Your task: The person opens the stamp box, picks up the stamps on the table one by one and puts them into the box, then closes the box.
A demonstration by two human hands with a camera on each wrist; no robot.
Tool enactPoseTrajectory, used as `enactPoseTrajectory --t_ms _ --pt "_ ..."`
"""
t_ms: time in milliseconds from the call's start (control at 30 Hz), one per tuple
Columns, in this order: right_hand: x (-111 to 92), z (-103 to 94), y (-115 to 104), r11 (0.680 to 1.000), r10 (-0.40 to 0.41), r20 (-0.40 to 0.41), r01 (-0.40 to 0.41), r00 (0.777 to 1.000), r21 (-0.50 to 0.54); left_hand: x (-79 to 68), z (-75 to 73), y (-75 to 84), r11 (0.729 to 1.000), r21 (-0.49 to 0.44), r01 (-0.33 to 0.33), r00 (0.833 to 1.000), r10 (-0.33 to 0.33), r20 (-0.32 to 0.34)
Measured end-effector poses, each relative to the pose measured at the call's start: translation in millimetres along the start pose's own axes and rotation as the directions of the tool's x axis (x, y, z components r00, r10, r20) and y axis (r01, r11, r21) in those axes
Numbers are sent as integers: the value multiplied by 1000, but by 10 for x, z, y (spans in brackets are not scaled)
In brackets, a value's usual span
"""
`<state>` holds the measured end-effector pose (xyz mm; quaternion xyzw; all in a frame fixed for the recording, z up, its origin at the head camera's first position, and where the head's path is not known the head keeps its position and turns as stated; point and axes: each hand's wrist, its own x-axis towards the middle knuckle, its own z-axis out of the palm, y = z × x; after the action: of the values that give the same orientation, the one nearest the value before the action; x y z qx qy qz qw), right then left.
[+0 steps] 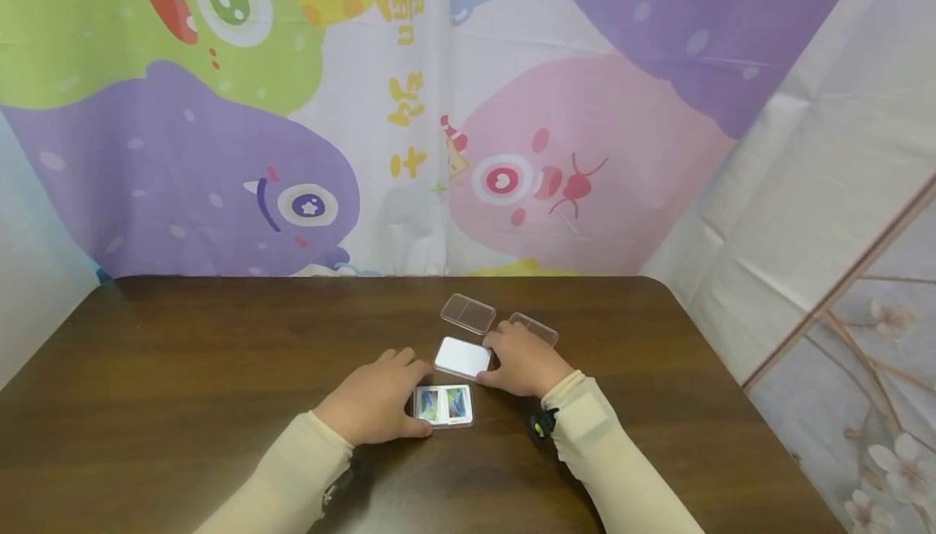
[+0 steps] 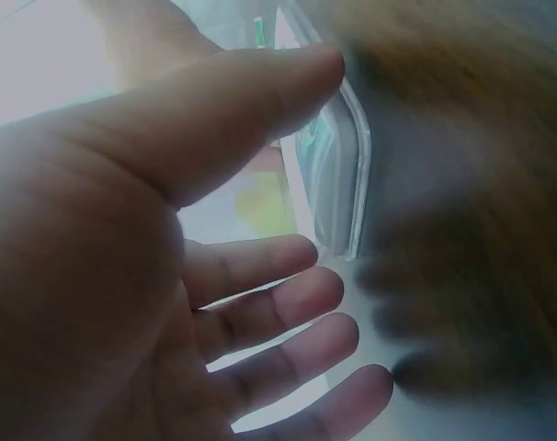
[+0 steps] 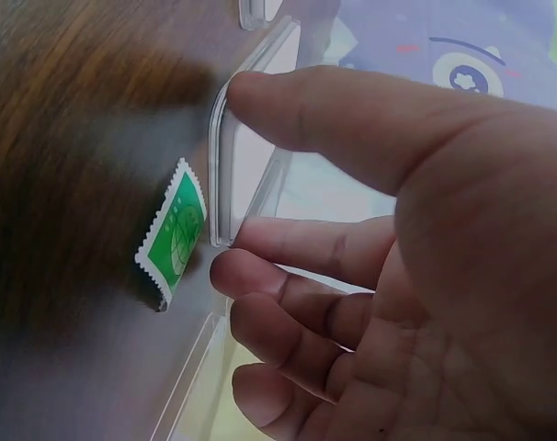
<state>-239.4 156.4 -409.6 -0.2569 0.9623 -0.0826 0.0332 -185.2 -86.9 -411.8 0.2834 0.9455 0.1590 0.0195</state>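
Observation:
Two postage stamps show in a small clear case [image 1: 443,405] at the near middle of the table. My left hand [image 1: 376,396] pinches the left end of this case, thumb at the near corner and forefinger at the far one. Just beyond it lies a second clear case [image 1: 461,357] with a plain white face. The right hand [image 1: 528,362] grips that one by its right end between thumb and forefinger, the other fingers loosely bent. Below those fingers, in the right wrist view, a green stamp [image 3: 176,234] with toothed edges lies on the wood, hidden from the head view.
Two clear plastic case pieces lie farther back: one flat lid [image 1: 468,314] behind the white-faced case, another [image 1: 537,328] partly behind my right hand. The brown wooden table [image 1: 219,355] reaches back to a cartoon-printed curtain [image 1: 409,217].

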Motion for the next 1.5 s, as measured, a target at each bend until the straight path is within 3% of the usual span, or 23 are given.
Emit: enactPoseTrajectory --t_ms 700,1067,1500 --pt "6 -1 -11 1000 22 24 -23 999 19 1 14 -36 1000 -17 -6 1000 6 12" --pt "10 5 -16 999 14 20 -15 1000 31 -46 -105 -131 994 -38 99 993 -96 62" --pt "-13 -23 -31 999 14 31 -15 999 39 -105 -216 -371 984 16 177 984 -177 33"
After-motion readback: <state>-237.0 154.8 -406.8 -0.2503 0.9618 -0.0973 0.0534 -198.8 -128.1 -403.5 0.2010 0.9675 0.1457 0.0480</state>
